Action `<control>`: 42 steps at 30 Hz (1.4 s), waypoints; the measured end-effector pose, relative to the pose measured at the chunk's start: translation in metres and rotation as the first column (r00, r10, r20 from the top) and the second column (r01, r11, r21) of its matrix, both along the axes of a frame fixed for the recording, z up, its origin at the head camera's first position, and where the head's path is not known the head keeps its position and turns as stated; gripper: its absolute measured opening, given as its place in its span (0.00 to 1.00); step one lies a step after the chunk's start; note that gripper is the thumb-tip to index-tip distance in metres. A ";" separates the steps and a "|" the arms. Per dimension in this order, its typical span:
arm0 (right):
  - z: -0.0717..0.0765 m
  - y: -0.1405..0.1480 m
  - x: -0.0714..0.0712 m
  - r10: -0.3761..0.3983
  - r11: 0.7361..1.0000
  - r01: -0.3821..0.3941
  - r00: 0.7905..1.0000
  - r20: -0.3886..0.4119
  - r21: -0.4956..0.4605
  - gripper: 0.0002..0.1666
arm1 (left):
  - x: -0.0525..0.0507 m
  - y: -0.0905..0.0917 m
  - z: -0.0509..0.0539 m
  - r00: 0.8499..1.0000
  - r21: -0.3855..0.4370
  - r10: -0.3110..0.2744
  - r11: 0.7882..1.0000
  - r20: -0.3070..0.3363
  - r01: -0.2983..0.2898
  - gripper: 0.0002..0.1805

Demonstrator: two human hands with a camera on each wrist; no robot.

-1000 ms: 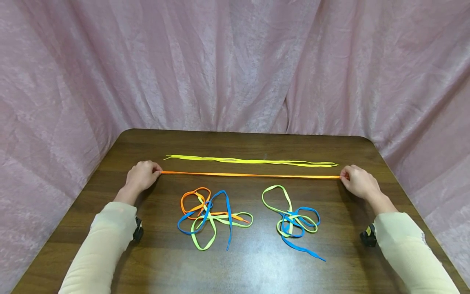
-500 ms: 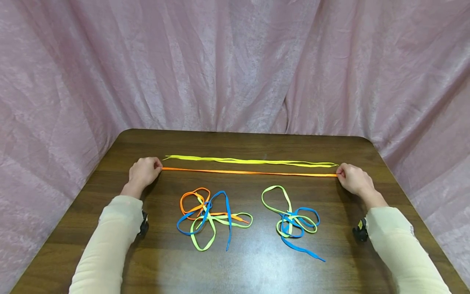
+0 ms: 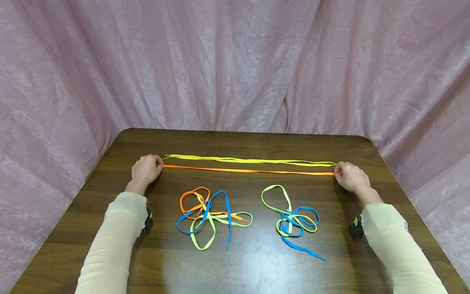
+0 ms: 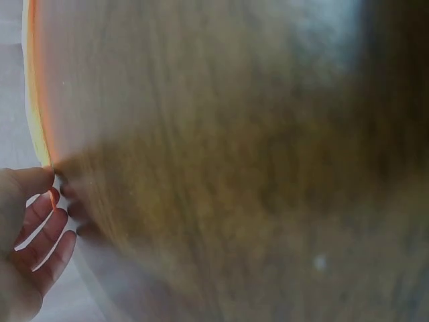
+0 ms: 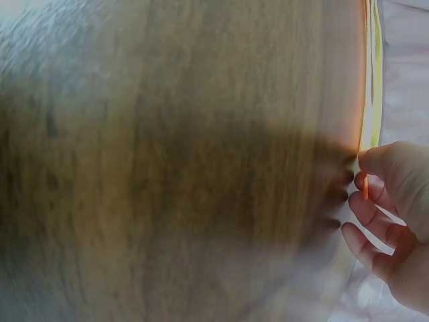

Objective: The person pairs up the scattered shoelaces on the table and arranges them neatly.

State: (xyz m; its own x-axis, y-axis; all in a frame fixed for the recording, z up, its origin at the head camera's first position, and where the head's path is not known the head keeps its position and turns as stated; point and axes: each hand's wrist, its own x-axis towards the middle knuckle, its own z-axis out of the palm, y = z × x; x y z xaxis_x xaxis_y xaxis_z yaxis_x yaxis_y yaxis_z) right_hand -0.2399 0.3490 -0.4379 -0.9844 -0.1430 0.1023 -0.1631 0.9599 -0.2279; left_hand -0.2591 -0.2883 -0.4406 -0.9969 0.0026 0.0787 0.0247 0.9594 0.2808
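An orange shoelace (image 3: 249, 171) is stretched straight across the table between my two hands. My left hand (image 3: 145, 170) pinches its left end between thumb and fingers; in the left wrist view a short orange tip (image 4: 53, 201) sticks out past the pinch. At the other end, my right hand (image 3: 353, 177) pinches the lace the same way, with an orange tip (image 5: 366, 188) showing below the thumb in the right wrist view. Just behind it, nearly parallel, lie yellow shoelaces (image 3: 242, 161) in a long straight line, their ends close to both hands.
Nearer to me on the brown wooden table (image 3: 249, 269) lies a tangle of orange, blue (image 3: 229, 212) and light green laces. To its right is another tangle of light green and blue laces (image 3: 302, 249). A pink curtain (image 3: 235, 73) hangs behind the table.
Both hands have moved away from me and slightly inward with the orange shoelace, bringing it closer to the yellow laces. The tangles have stayed in place.
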 end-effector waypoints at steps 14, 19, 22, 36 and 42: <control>-0.003 -0.002 0.003 0.012 1.000 -0.012 0.999 -0.043 -0.002 0.04 | 0.000 0.001 -0.002 1.000 0.005 -0.010 1.000 0.020 0.010 0.04; -0.002 -0.002 0.004 0.017 1.000 -0.016 0.999 -0.027 0.010 0.05 | 0.001 0.001 -0.001 0.999 0.011 -0.016 1.000 0.044 0.015 0.06; 0.001 -0.002 0.006 0.033 0.999 -0.033 0.999 -0.013 0.016 0.06 | 0.003 0.000 0.003 0.997 0.004 -0.034 0.999 0.066 0.034 0.09; 0.022 -0.010 0.011 0.092 0.994 -0.097 0.991 0.094 0.053 0.18 | 0.013 -0.003 0.022 0.973 -0.023 -0.119 0.992 0.198 0.126 0.22; 0.026 -0.023 0.012 0.115 0.990 -0.119 0.991 0.068 0.071 0.17 | 0.020 0.000 0.027 0.975 -0.050 -0.152 0.986 0.165 0.162 0.21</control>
State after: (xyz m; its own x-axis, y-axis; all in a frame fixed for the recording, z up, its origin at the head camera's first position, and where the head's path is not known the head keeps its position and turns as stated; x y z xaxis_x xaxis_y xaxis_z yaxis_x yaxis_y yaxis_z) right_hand -0.2280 0.3263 -0.4119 -0.9646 -0.2624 0.0251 -0.2628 0.9498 -0.1699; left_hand -0.2396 -0.2883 -0.4137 -0.9834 0.1596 -0.0869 0.1357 0.9630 0.2330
